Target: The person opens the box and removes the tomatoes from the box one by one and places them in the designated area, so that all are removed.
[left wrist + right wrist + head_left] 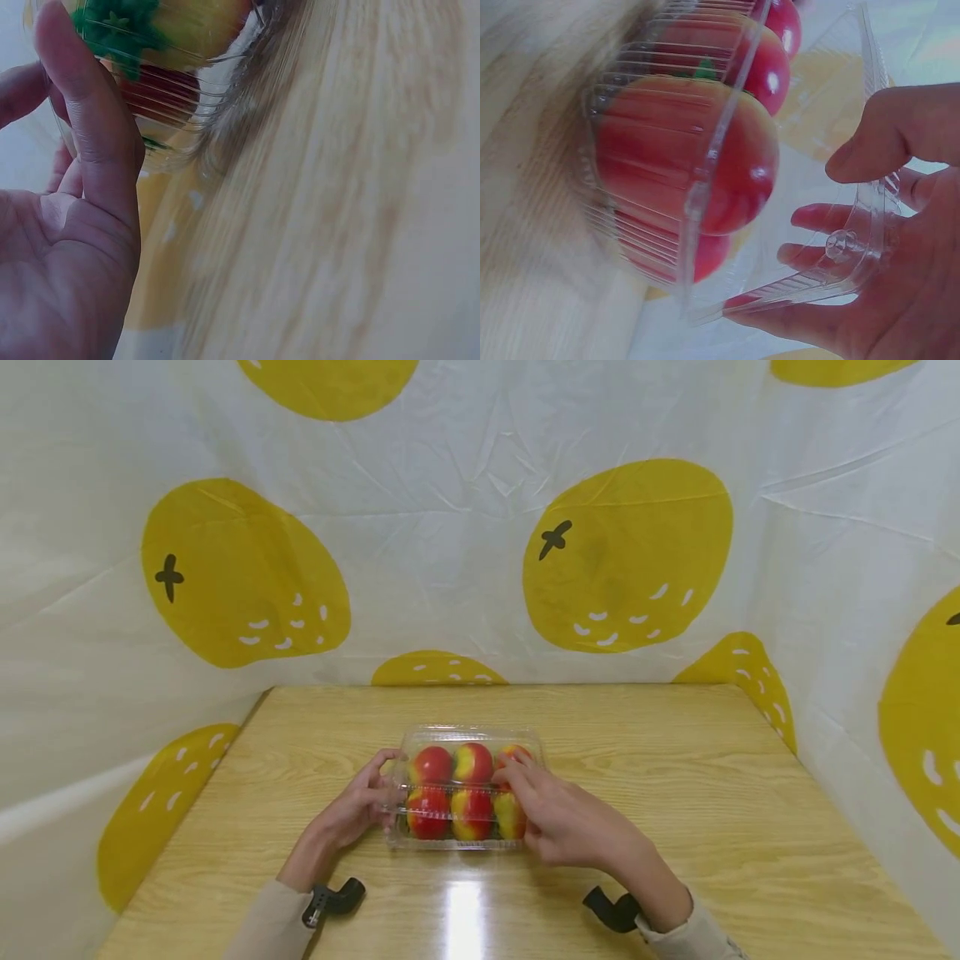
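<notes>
A clear plastic clamshell box [471, 845] stands on the table, with several round, glossy red-and-yellow fruits [472, 762] in two rows. Their exact kind is unclear; green leafy bits [120, 30] show beneath them in the left wrist view. My left hand [360, 806] holds the box's left end, thumb against the ribbed wall and fingers farther round it. At the right end, my right hand [566, 818] grips the rim of the transparent lid [866, 56]. In the right wrist view that lid stands partly raised, with a gap between it and the ribbed base [641, 142].
Below everything is a light wood-grain table [675, 760]. A white curtain [435, 568] printed with big yellow fruits hangs behind it and at both sides. Black curved devices [341, 897] sit on both wrists, by the beige sleeves [262, 927].
</notes>
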The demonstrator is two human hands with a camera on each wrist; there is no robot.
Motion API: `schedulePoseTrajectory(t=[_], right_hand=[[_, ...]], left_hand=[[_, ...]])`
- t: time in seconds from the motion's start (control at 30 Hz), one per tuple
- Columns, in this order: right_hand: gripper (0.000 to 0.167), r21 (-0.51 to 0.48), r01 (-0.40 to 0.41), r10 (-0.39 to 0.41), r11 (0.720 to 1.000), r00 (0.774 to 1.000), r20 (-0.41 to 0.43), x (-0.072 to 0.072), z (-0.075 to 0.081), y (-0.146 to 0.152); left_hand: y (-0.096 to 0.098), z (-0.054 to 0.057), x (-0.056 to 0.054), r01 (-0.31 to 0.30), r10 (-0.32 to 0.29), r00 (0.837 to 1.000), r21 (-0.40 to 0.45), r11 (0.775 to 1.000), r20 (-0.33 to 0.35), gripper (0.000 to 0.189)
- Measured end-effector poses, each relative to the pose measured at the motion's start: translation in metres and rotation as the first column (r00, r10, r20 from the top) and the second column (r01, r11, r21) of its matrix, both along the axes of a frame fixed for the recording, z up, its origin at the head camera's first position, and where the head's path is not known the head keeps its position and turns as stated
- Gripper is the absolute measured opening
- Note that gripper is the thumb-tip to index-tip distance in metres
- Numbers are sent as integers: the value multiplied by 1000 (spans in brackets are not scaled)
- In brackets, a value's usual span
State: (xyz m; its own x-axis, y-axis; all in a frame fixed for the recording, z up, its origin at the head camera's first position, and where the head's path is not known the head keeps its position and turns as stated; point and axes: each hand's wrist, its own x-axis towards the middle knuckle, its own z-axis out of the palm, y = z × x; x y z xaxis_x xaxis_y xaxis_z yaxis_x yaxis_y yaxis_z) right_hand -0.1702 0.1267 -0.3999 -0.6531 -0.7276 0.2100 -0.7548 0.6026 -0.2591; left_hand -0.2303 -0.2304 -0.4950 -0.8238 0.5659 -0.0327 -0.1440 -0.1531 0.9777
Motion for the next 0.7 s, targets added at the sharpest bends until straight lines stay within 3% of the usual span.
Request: schedulePoseTrajectory(t=[0.37, 0.57, 0.7], right_hand=[[61, 28, 12, -11, 1000, 1000, -9, -5, 16, -4], [61, 59, 18, -18, 998, 1000, -1, -10, 25, -3], [62, 82, 37, -41, 996, 998, 47, -14, 33, -1]], left_hand=[[-2, -3, 0, 1, 3, 999, 85, 996, -48, 48], [0, -4, -2, -9, 14, 999, 92, 996, -49, 41], [0, -4, -3, -39, 42, 998, 77, 996, -41, 34]])
